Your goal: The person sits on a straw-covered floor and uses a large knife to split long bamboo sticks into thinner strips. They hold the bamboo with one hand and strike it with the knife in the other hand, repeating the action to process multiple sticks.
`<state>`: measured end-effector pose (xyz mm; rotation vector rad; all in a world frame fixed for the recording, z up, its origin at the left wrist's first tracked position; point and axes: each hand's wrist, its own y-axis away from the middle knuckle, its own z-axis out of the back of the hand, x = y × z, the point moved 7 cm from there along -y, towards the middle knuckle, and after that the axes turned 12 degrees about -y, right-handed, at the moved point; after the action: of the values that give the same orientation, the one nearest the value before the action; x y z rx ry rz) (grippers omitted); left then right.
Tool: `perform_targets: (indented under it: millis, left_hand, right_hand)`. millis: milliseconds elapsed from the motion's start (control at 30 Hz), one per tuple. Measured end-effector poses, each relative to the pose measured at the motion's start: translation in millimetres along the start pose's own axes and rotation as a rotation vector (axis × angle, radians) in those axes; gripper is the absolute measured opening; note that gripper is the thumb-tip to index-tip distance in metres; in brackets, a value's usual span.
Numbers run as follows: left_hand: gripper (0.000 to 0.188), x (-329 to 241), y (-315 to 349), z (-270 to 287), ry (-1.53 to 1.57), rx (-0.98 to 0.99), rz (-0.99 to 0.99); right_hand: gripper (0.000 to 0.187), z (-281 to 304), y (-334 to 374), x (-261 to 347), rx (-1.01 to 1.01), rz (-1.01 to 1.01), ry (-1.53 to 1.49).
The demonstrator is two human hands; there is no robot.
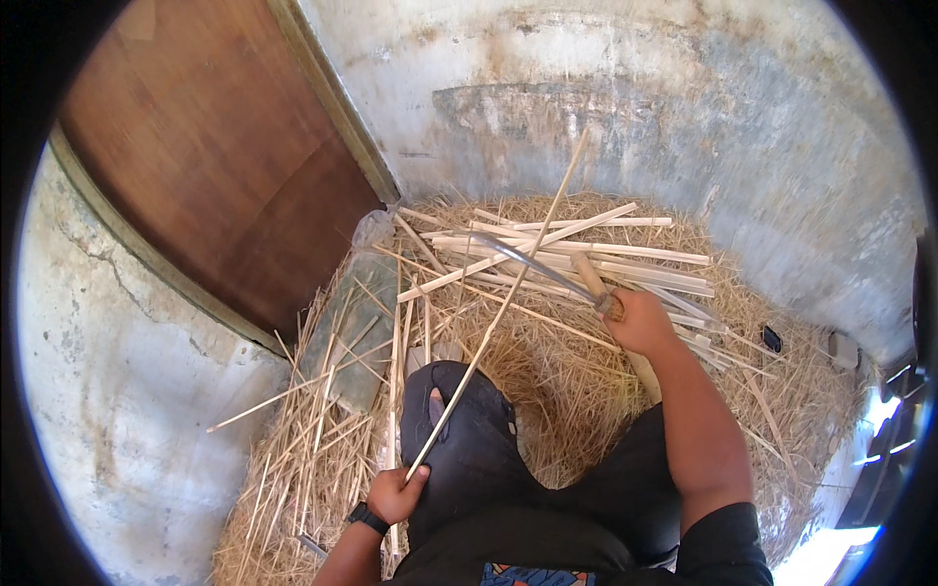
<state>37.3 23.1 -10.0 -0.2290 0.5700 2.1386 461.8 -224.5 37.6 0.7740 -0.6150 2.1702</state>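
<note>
The left hand [396, 495] has its fingers closed round the near end of a long, thin pale strip [479, 354], which slants up from them, passes over the knee of the dark trousers [454, 415] just right of these fingers, and runs far beyond toward the wall [625, 107]. The fingers of the right hand [640, 320] are curled tight about the handle [615, 309] of a tool with a curved metal blade [557, 273]; the blade reaches left and away from them and crosses the strip in view, though whether the two touch I cannot tell. A thick round pole [589, 274] lies by the right fingers, passing beneath the hand and showing again nearer the body. Just beyond the right fingers is a loose stack of flat pale slats [650, 259], lying at several angles. Curly straw-coloured shavings [557, 405] spread between the two hands and around them. Up and left from the left fingers lies a grey-green sheet [362, 356] with thin strips scattered across it, and farther that way stands a brown door [225, 146]. A small dark object [772, 339] lies well right of the right fingers, on the shavings. A black wristband [367, 518] sits just behind the left fingers.
</note>
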Motion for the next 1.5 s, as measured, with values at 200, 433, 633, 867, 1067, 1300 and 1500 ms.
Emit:
perform_targets:
  millis: [200, 433, 633, 867, 1067, 1300, 1500]
  left_hand:
    - [0.065, -2, 1, 3, 0.034, 0.007, 0.024]
    - [0.065, -1, 2, 3, -0.001, -0.016, 0.006]
    - [0.065, -1, 0, 2, 0.035, 0.002, 0.0]
    - [0.065, 1, 0, 0, 0.051, -0.014, 0.004]
    - [0.065, 3, 0, -1, 0.049, -0.003, 0.006]
    - [0.067, -2, -1, 4, 0.037, 0.05, 0.016]
    - [0.068, 4, -3, -1, 0.069, 0.071, 0.002]
  right_hand:
    - [0.024, -30, 14, 42, 0.186, 0.268, 0.051]
    - [0.025, -18, 11, 34, 0.147, 0.154, 0.025]
    - [0.037, -8, 0, -5, 0.058, 0.026, 0.005]
    - [0.033, -25, 10, 29, 0.133, 0.173, -0.056]
    - [0.022, -34, 13, 44, 0.234, 0.221, 0.04]
    - [0.033, -19, 10, 23, 0.144, 0.042, 0.023]
    - [0.038, -18, 8, 18, 0.122, 0.054, -0.023]
